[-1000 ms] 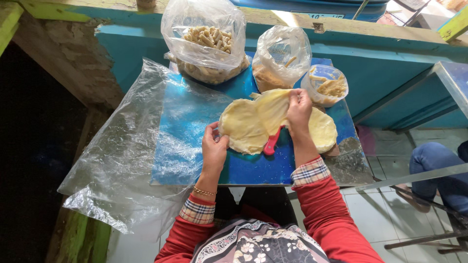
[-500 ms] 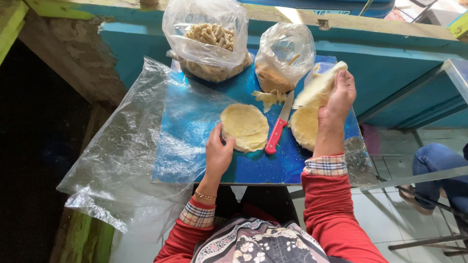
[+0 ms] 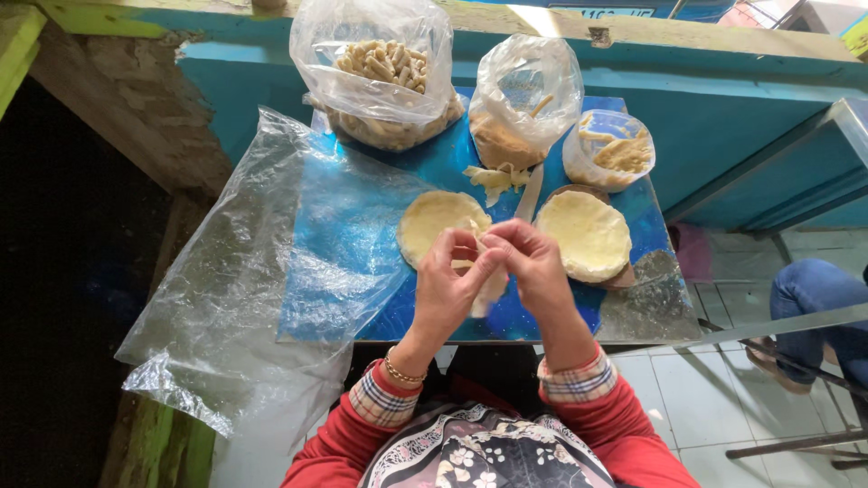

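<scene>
My left hand and my right hand meet above the front of the blue board. Together they pinch a pale thin dough sheet, folded or rolled between the fingers. Just beyond my left hand, a round flat dough sheet lies on the board. To the right, a stack of round dough sheets rests on a brown plate. A knife blade lies between the two, its handle hidden by my hands. Dough scraps lie at the blade's tip.
At the back stand a large clear bag of rolled sticks, a middle bag and a small bag of strips. A loose clear plastic sheet hangs off the left. Another person's jeans-clad leg is at right.
My right hand lifted a sheet off the stack and brought it down to the front. My left hand left the flat sheet and joined it on the lifted sheet.
</scene>
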Action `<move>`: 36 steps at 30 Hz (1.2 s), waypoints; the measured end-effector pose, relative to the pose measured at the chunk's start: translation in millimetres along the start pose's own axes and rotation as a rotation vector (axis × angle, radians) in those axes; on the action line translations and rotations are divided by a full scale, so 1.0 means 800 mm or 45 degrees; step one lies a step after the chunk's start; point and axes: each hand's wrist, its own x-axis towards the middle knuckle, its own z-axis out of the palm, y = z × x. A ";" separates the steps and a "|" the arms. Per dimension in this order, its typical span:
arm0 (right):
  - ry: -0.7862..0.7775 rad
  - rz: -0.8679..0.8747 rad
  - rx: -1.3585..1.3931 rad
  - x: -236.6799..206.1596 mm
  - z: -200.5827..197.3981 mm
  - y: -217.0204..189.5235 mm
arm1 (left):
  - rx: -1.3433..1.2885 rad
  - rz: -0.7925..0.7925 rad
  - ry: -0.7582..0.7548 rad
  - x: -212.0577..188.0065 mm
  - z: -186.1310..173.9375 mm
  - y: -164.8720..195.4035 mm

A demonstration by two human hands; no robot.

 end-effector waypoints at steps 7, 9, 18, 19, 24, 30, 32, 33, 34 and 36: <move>0.172 -0.094 -0.073 -0.023 0.019 -0.008 | -0.047 -0.123 -0.004 -0.002 -0.011 -0.022; 0.254 -0.069 0.073 -0.026 0.022 -0.011 | -0.195 -0.142 0.014 0.000 -0.014 -0.030; 0.158 -0.135 0.029 -0.040 0.031 -0.004 | -0.455 -0.212 -0.062 -0.022 -0.006 -0.050; 0.169 -0.228 -0.190 -0.040 0.030 -0.002 | -0.470 -0.203 -0.091 -0.023 -0.007 -0.052; 0.212 -0.144 -0.124 -0.042 0.018 -0.007 | -0.778 -0.293 -0.207 -0.017 -0.021 -0.049; 0.088 -0.157 -0.249 -0.056 0.026 -0.004 | -0.355 -0.202 -0.168 -0.018 -0.003 -0.043; 0.120 -0.160 -0.276 -0.060 0.024 -0.003 | -0.415 -0.212 -0.187 -0.017 -0.002 -0.046; 0.142 -0.152 -0.316 -0.063 0.022 -0.004 | -0.459 -0.227 -0.185 -0.017 -0.002 -0.048; 0.161 -0.143 -0.357 -0.065 0.019 -0.004 | -0.503 -0.243 -0.180 -0.016 -0.002 -0.051; 0.190 -0.127 -0.267 -0.066 0.013 -0.006 | -0.622 -0.279 -0.181 -0.017 -0.004 -0.054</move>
